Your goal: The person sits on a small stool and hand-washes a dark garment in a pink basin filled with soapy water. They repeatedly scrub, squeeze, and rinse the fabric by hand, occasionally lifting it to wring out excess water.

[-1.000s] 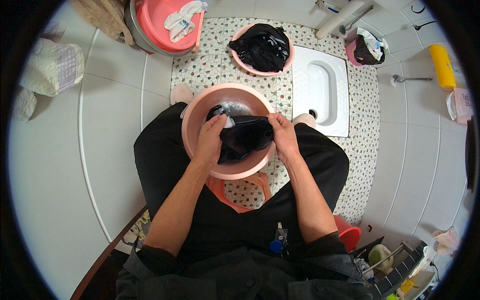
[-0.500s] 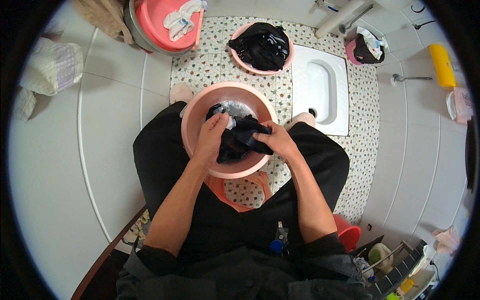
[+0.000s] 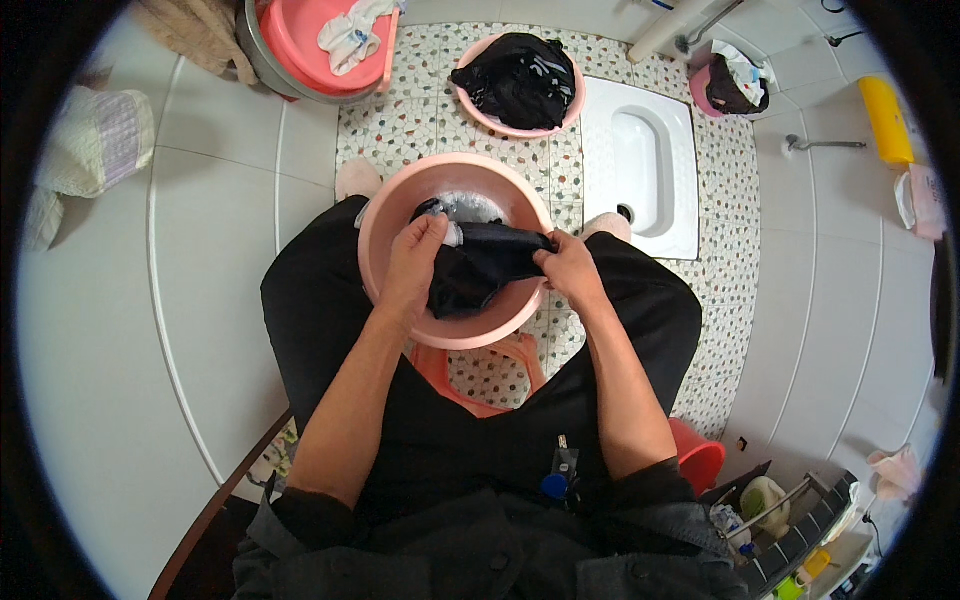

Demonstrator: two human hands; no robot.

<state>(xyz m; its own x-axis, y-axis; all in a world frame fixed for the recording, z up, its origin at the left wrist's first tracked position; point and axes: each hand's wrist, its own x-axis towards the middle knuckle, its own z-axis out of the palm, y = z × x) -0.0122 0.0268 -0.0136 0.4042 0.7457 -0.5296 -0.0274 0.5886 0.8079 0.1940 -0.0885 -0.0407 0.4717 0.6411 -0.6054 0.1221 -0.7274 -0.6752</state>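
Between my knees stands a pink basin [image 3: 385,195] with foamy water [image 3: 470,207] in it. A wet dark garment [image 3: 485,262] is stretched over the basin, its lower folds hanging down inside. My left hand [image 3: 415,262] is closed on the garment's left part, next to a small pale patch [image 3: 453,234] of cloth or label. At the basin's right side my right hand [image 3: 572,268] pinches the other end, thumb on top. The cloth is pulled fairly straight between both hands. Which garment it is, I cannot tell.
Beyond it, a smaller pink basin [image 3: 573,112] holds black clothes [image 3: 520,80]. A white squat toilet [image 3: 655,180] is set in the floor on the right. Far left, a red basin [image 3: 300,62] holds a white cloth [image 3: 350,40]. A red bucket [image 3: 697,455] stands near my right thigh.
My right hand has moved slightly right and up, drawing the dark garment out straighter. My left hand keeps its grip and has shifted only a little.
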